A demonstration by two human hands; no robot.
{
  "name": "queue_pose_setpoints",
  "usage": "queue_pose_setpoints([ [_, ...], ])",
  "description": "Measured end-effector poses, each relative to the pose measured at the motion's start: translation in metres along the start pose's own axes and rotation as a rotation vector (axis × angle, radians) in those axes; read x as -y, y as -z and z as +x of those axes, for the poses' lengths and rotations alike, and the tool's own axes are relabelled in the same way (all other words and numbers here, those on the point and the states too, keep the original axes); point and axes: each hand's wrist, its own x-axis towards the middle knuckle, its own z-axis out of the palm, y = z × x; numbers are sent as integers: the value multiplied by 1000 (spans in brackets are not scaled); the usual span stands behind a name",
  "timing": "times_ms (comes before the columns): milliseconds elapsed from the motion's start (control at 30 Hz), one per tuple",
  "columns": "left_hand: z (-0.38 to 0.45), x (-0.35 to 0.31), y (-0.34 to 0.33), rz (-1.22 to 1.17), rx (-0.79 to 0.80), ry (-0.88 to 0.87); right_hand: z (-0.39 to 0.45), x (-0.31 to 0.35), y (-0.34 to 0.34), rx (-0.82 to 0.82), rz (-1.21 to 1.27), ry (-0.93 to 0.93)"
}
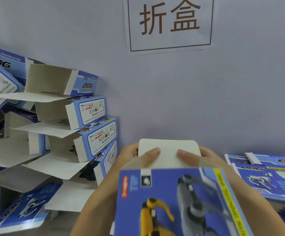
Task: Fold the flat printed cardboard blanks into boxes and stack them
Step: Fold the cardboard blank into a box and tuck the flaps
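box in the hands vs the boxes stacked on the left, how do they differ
The box in the hands is gripped by the left hand and right hand, thumbs pressing on its white end flap; the stacked boxes lie untouched against the wall. Its flap is being folded over, while theirs hang open, showing bare interiors. Both carry the same blue robot-dog print.

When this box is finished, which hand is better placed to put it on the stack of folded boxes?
Probably the left hand: the stack of folded blue printed cardboard boxes stands on its side, while the right hand is nearer the flat blanks.
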Motion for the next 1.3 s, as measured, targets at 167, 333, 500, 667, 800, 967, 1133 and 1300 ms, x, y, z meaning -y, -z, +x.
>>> queue_pose_setpoints([
  [167,-4,7,4,-2,-3,-79,-2,2,-3,-96,-68,134],
  [333,-3,8,4,37,-18,-106,-4,3,-4,-110,-13,105],
  [500,-2,10,7,81,-45,-174,-4,3,-8,-131,-4,94],
  [667,-1,11,9,54,-47,-194,-5,0,-10,-149,49,96],
  [800,1,14,9,82,-73,-153,-1,-3,-9,-184,25,66],
  [967,4,10,13,3,-224,-89,10,5,-11,-47,30,-34],
  [1133,-1,8,17,-79,-349,-21,2,7,-1,173,-334,-55],
  [1300,-1,7,9,-283,-419,-36,-12,7,13,-5,-251,146],
])
